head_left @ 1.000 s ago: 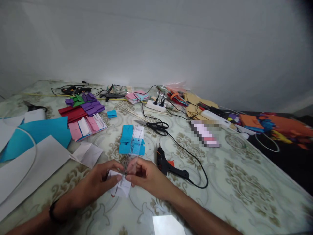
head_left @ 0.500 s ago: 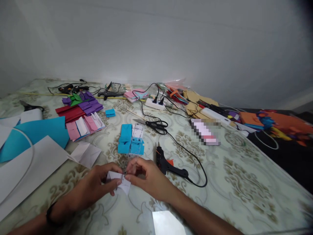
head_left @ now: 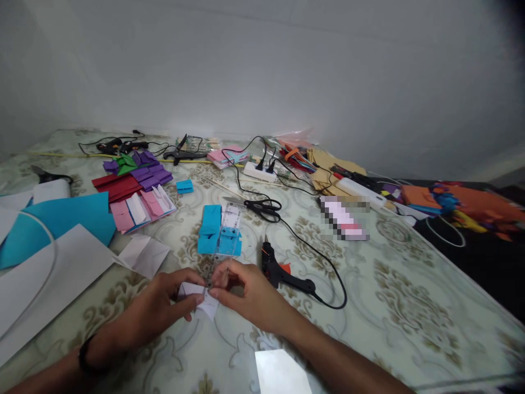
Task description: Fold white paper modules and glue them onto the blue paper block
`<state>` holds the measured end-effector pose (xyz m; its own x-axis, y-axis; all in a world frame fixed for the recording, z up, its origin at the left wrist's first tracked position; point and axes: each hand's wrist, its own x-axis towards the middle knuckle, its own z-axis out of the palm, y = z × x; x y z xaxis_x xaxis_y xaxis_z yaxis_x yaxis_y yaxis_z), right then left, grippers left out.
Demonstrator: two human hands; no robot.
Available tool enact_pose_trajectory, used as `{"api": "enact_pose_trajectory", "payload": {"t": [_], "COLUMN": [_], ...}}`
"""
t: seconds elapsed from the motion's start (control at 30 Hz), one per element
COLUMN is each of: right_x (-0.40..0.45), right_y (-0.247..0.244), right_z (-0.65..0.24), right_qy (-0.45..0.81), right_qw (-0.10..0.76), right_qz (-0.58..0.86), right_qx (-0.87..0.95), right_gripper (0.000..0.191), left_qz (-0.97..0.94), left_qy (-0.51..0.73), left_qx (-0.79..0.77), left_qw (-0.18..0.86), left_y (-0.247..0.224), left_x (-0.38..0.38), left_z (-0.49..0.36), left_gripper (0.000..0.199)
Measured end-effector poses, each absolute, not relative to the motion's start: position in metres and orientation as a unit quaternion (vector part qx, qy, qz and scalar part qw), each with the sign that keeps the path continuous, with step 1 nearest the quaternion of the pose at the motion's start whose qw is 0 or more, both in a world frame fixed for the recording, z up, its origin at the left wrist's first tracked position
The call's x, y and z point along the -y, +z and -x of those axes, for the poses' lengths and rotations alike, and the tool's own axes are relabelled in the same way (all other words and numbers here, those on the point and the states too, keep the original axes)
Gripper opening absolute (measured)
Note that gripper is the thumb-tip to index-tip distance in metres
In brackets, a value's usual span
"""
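Note:
My left hand (head_left: 159, 301) pinches a small piece of folded white paper (head_left: 210, 309) between thumb and fingers, just above the table. From the other side, my right hand (head_left: 252, 298) closes on the near end of a clear plastic ruler (head_left: 231, 217), whose edge meets the paper; the fingers partly cover the contact. Beyond my hands, the ruler lies over folded blue paper pieces (head_left: 210, 221). Black-handled scissors (head_left: 262, 208) lie past the ruler's far end. Right of my right hand rests a black glue gun (head_left: 287, 278), its cord curving back.
Large white (head_left: 61, 284) and blue sheets (head_left: 77, 216) cover the left side, near a creased white paper (head_left: 145, 257). Folded coloured papers (head_left: 141, 205) sit behind them. A white power strip (head_left: 259, 172) with cords stands at the back. Another white piece (head_left: 281, 372) lies at the front edge.
The whole view has shifted up very slightly. My hands keep nearly the same hold on the paper and the ruler.

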<state>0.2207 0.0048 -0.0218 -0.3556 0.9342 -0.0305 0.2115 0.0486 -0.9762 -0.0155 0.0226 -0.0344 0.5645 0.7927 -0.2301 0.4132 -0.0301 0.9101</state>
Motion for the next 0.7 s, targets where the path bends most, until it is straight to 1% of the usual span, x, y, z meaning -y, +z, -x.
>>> {"api": "enact_pose_trajectory", "payload": {"t": [0.2,0.43,0.7], "right_x": [-0.005,-0.0051,-0.0058], "right_y": [-0.0185,-0.0153,-0.0153], "right_z": [-0.2226,-0.2226,-0.2224], "right_qy": [0.503,0.48,0.5], "right_qw": [0.337,0.317,0.311], "right_qz": [0.45,0.452,0.457], "right_qx": [0.657,0.682,0.667], "right_gripper": [0.011,0.011,0.013], "left_qz": [-0.708,-0.712,-0.706], "left_qy": [0.167,0.166,0.171], "left_qx": [-0.442,-0.455,-0.445], "left_qw": [0.524,0.509,0.524], "left_y": [-0.0288,-0.036,-0.0266], "left_x": [-0.0226,-0.0216,-0.0207], "left_z": [0.0138,0.0181,0.0141], "left_gripper": [0.023,0.026,0.02]}}
